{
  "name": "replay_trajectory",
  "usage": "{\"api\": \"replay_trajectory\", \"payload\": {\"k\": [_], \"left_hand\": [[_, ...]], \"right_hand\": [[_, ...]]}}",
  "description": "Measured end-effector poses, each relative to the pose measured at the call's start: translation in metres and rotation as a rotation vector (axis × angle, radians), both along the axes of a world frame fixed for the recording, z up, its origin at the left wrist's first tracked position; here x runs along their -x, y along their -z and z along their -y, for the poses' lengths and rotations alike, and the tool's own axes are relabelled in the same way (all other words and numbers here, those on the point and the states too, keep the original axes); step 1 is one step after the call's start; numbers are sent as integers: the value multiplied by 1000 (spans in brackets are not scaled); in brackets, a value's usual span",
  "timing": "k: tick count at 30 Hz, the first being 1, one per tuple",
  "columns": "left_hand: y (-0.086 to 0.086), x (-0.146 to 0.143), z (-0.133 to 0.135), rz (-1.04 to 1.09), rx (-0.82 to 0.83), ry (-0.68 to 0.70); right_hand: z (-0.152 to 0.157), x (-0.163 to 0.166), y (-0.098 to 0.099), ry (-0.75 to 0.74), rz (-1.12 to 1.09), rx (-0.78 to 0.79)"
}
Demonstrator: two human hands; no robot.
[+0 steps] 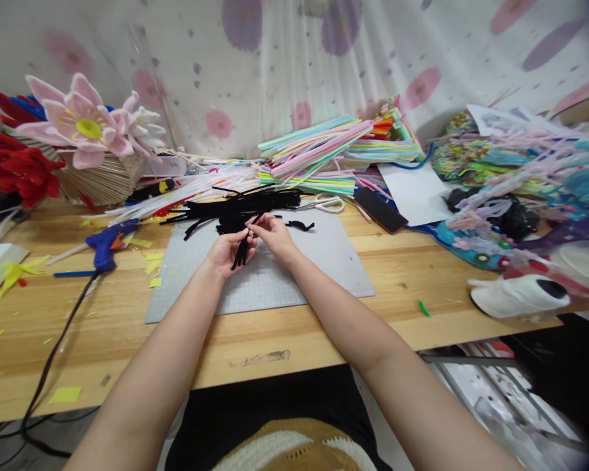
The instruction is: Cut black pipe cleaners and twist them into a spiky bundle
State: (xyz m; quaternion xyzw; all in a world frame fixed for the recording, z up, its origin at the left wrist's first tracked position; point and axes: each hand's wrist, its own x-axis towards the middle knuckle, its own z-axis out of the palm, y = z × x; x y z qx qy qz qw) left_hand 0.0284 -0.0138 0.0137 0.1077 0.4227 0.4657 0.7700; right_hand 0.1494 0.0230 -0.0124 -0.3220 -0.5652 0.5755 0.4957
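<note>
Black pipe cleaners (240,255) are bunched between my two hands, their ends hanging below the fingers. My left hand (226,254) is closed around the bunch from the left. From the right, my right hand (273,237) pinches at its upper part, and the fingertips of both hands meet there. Under them lies a grey cutting mat (294,288). Just behind, a pile of black pipe cleaners (240,206) rests on the mat's far edge. A short curled black piece (300,226) lies right of my right hand.
Scissors (328,203) and a dark phone (381,210) lie beyond the mat. A blue glue gun (108,245) with its cord is at left, near fluffy flowers (86,124). Pastel pipe cleaners (319,147) are heaped behind. A white object (517,296) sits at right.
</note>
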Motion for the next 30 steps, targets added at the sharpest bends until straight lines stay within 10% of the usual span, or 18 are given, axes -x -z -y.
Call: {"api": "replay_trajectory", "payload": {"k": [23,30], "left_hand": [[4,-2,1,-440,-286,3],[15,-10,6,-1288,-689,-168]], "right_hand": [[-5,-14,-9,66,539,-338],[-2,-13,-19,144,985,-360]]}}
